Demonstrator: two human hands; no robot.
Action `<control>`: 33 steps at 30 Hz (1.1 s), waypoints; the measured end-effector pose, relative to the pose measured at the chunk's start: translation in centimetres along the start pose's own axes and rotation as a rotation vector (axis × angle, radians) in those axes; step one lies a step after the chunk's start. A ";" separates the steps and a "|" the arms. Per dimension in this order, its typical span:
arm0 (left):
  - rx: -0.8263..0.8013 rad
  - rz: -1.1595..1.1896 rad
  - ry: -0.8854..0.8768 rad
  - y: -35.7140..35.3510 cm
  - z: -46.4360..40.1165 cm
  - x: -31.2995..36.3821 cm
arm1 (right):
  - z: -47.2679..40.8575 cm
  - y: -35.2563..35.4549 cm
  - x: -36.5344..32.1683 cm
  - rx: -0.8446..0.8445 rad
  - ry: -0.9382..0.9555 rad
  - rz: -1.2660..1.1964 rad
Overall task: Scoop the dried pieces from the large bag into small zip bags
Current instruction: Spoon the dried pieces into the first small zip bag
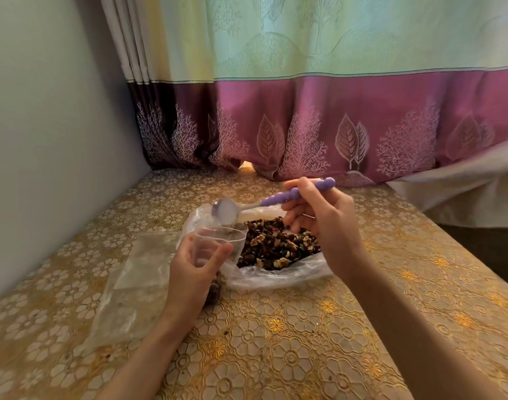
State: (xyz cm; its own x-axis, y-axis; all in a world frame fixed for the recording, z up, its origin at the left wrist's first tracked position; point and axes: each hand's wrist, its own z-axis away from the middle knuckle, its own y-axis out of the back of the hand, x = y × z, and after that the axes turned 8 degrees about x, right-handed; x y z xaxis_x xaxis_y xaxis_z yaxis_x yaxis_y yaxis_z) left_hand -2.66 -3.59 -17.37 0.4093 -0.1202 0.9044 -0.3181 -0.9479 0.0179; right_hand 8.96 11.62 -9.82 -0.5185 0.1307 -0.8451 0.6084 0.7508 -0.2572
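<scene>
Right hand [316, 220] raised, spoon [264, 202] seemingly tipped

Both hands [319, 223] raised, fingers curled

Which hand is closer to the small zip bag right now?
Left. The left hand grips the small zip bag itself, holding its mouth open. The right hand is off to the right above the large bag, holding the purple spoon over the small bag.

Open large bag [275, 277] of dried pieces [278, 245]
</scene>
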 end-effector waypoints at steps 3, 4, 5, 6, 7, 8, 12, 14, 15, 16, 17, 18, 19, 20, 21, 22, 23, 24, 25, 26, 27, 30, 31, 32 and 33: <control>-0.004 -0.006 -0.011 0.0 0.0 0.0 | -0.6 1.2 1.0 0.127 0.034 0.093; -0.001 -0.008 -0.008 0.0 0.0 0.0 | -0.8 1.7 1.4 0.165 0.038 0.138; 0.002 -0.012 -0.005 0.0 0.0 0.0 | -1.0 2.2 1.9 0.202 0.042 0.189; 0.004 -0.015 -0.004 0.0 0.0 0.0 | -1.1 2.8 2.4 0.238 0.048 0.246; 0.007 -0.015 -0.007 0.0 0.0 -0.1 | -1.2 3.3 2.8 0.274 0.058 0.308; 0.009 -0.014 -0.011 0.0 0.0 -0.1 | -1.3 3.7 3.2 0.312 0.069 0.369; 0.015 -0.026 -0.020 -0.1 -0.1 -0.1 | -1.8 4.9 4.1 0.416 0.105 0.564; 0.014 -0.043 -0.037 -0.1 -0.2 -0.1 | -1.8 5.1 4.3 0.410 0.109 0.627; 0.013 -0.053 -0.043 -0.1 -0.2 -0.1 | -1.8 5.1 4.4 0.399 0.098 0.631; 0.013 -0.061 -0.039 -0.1 -0.2 0.0 | -1.7 5.0 4.5 0.382 0.074 0.620; 0.015 -0.066 -0.027 -0.1 -0.2 0.0 | -1.6 4.9 4.6 0.362 0.040 0.605; 0.016 -0.071 -0.016 0.0 -0.1 0.0 | -1.6 4.8 4.7 0.344 0.005 0.589; 0.018 -0.075 -0.005 0.0 -0.1 0.0 | -1.6 4.8 4.8 0.330 -0.029 0.574; 0.018 -0.077 0.004 0.0 -0.1 0.1 | -1.6 4.8 4.9 0.320 -0.065 0.555; 0.018 -0.076 0.012 0.0 -0.1 0.2 | -1.6 4.9 4.9 0.316 -0.106 0.527; 0.020 -0.075 0.018 0.0 0.0 0.2 | -1.7 4.9 4.9 0.316 -0.153 0.488; 0.025 -0.079 0.019 0.0 0.0 0.3 | -1.7 5.1 4.9 0.318 -0.202 0.440; 0.029 -0.087 0.017 -0.1 0.0 0.3 | -1.7 5.1 4.9 0.318 -0.247 0.390; 0.032 -0.096 0.015 -0.1 0.0 0.3 | -1.6 5.2 4.9 0.315 -0.284 0.346; 0.033 -0.100 0.014 -0.1 0.0 0.3 | -1.6 5.3 4.8 0.315 -0.312 0.307; 0.032 -0.102 0.014 -0.1 0.0 0.3 | -1.6 5.3 4.7 0.321 -0.332 0.273; 0.028 -0.106 0.007 -0.1 0.0 0.2 | -1.5 5.2 4.3 0.384 -0.366 0.181; 0.029 -0.104 0.005 -0.1 0.0 0.1 | -1.6 5.2 4.2 0.402 -0.367 0.160; 0.030 -0.101 0.005 0.0 0.0 0.1 | -1.6 5.2 4.0 0.410 -0.362 0.149; 0.029 -0.096 0.004 0.0 0.0 0.0 | -1.6 5.2 3.9 0.410 -0.351 0.146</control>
State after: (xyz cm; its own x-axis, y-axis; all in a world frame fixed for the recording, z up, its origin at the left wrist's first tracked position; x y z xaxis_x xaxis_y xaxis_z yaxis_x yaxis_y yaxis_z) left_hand -2.64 -3.56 -17.37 0.4330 -0.0267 0.9010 -0.2529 -0.9630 0.0930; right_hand 9.16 17.06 -13.71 -0.2224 -0.0619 -0.9730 0.8793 0.4183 -0.2276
